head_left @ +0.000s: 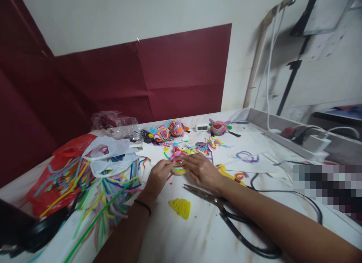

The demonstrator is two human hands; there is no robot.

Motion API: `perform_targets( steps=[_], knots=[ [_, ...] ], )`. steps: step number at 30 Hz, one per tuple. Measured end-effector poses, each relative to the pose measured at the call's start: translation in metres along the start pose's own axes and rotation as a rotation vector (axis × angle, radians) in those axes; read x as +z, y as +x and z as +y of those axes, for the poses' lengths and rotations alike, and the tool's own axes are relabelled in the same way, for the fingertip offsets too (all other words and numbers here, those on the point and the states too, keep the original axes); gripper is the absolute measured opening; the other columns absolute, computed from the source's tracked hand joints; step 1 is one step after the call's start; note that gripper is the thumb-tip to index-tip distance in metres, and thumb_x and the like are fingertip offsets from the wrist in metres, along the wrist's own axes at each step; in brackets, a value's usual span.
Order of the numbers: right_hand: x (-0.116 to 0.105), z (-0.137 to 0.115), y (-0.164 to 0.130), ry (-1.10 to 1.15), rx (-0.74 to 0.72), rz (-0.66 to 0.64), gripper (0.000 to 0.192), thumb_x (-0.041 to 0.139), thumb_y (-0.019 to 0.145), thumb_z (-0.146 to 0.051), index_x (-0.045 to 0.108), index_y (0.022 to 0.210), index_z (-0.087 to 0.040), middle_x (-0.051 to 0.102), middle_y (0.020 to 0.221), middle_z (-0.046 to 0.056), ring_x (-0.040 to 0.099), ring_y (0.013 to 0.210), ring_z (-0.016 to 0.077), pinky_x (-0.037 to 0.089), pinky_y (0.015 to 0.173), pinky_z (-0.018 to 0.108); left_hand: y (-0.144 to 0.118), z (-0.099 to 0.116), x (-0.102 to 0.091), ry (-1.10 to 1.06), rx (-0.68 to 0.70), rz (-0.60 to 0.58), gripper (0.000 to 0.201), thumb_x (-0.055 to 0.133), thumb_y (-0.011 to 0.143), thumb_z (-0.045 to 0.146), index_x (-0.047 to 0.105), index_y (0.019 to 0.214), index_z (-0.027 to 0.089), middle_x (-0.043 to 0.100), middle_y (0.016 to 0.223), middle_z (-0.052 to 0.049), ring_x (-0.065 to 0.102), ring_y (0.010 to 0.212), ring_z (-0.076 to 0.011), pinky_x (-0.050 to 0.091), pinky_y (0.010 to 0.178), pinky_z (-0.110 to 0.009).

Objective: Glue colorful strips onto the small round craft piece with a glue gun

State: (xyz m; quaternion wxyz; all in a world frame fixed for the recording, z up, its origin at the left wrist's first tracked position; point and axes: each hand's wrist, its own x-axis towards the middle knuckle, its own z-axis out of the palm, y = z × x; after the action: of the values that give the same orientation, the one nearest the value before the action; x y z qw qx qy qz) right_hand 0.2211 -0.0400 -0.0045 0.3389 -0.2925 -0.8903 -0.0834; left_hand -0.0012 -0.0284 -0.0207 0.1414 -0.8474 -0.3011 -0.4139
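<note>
Striped craft piece (180, 171) at the centre of the frame
It shows pink on top, red across the middle and yellow-green below (finer detail is blurred). The left hand (159, 175) touches its left edge, fingers drawn together; the right hand (204, 170) lies at its right side, fingers bent; whether either pinches it, I cannot tell.

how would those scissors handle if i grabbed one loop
The scissors look stiff and fairly heavy given their metal blades. Held by one loop, they may swing at the visible pivot. Lying flat, they'd probably slide rather than roll.
</note>
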Motion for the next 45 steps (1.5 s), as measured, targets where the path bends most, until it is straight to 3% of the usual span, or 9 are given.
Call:
perform_targets(
  steps=[18, 24, 30, 45],
  knots=[
    [0.0032, 0.0002, -0.0012, 0.003, 0.019, 0.023, 0.047, 0.051, 0.08, -0.01, 0.058, 0.126, -0.015, 0.061, 0.129, 0.012, 0.057, 0.111, 0.0268, 0.044, 0.095, 0.047, 0.0035, 0.0029, -0.0014, 0.02, -0.025, 0.011, 0.021, 0.047, 0.094, 0.017, 0.068, 0.095, 0.016, 0.064, 0.082, -0.004, 0.062, 0.075, -0.0121, 0.055, 0.067, -0.022],
    [0.0044, 0.0001, -0.0018, -0.008, 0.026, 0.003, 0.045, 0.049, 0.08, -0.009, 0.059, 0.123, -0.015, 0.061, 0.129, 0.011, 0.056, 0.111, 0.0272, 0.043, 0.095, 0.048, 0.0036, 0.003, -0.0001, 0.058, 0.006, 0.049, 0.021, 0.047, 0.094, 0.018, 0.067, 0.097, 0.017, 0.065, 0.091, -0.006, 0.065, 0.08, -0.0115, 0.057, 0.071, -0.021],
    [0.0042, 0.001, -0.0017, -0.012, 0.015, -0.001, 0.044, 0.049, 0.079, -0.01, 0.06, 0.121, -0.013, 0.061, 0.129, 0.012, 0.057, 0.109, 0.0279, 0.043, 0.094, 0.048, 0.0024, 0.0017, 0.0001, 0.082, 0.032, 0.036, 0.022, 0.047, 0.094, 0.019, 0.067, 0.102, 0.017, 0.068, 0.109, -0.01, 0.067, 0.095, -0.0164, 0.059, 0.082, -0.03],
    [0.0062, 0.0014, -0.0025, 0.01, 0.022, 0.026, 0.047, 0.051, 0.079, -0.01, 0.058, 0.126, -0.015, 0.06, 0.13, 0.012, 0.056, 0.112, 0.0262, 0.043, 0.095, 0.048, 0.001, -0.0031, 0.0024, 0.085, 0.093, 0.006, 0.022, 0.046, 0.094, 0.015, 0.067, 0.102, 0.016, 0.072, 0.106, -0.01, 0.069, 0.096, -0.0185, 0.056, 0.081, -0.033]
  ],
)
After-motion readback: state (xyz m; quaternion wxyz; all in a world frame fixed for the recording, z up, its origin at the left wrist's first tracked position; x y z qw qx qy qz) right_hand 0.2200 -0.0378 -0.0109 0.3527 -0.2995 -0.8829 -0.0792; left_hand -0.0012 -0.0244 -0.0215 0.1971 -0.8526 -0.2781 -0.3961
